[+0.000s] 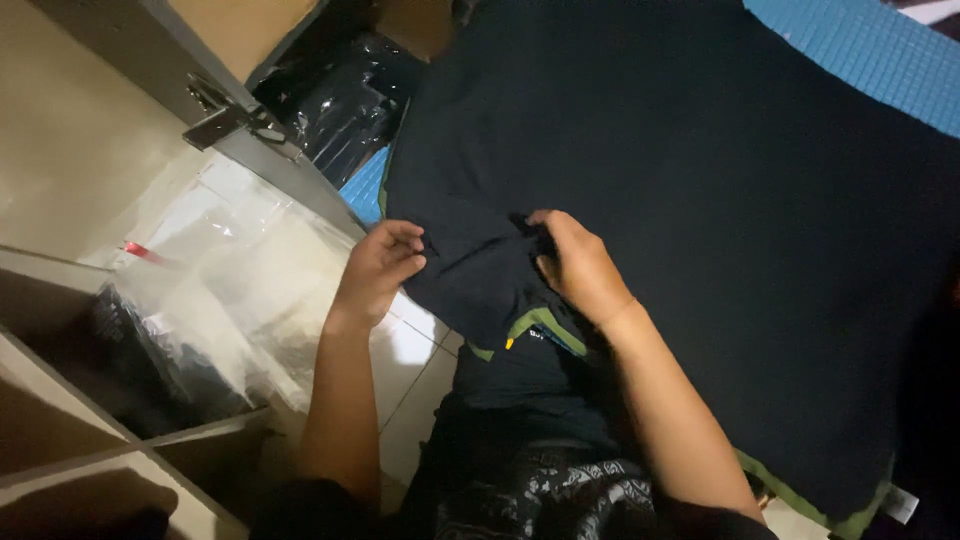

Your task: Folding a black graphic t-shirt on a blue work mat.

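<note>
A: Hands status?

B: Left hand (pixel 382 268) closed, pinching the folded edge of the dark navy garment (pixel 700 220). Right hand (pixel 575 262) also closed on the same fold, fingers curled into the cloth near the green-trimmed collar (pixel 540 325).

A: Where's the garment sitting?

B: Spread over a blue gridded mat (pixel 870 55), near corner hanging off toward the person's lap. Green hem (pixel 800 500) shows at the lower right.

A: Around it?

B: Clear plastic bags (pixel 230 260) just left of the left hand. Beyond those, open cardboard boxes (pixel 60 400) with bagged dark items. More bagged dark stock (pixel 340 95) at the top, behind a metal frame edge (pixel 240 125).

A: Risks?

B: My read: the grip only covers one fold, so the rest could slide off the mat and bunch. Low light, dark cloth, so a crooked fold is easy to miss. The left elbow is close to the loose bags and could knock them.
</note>
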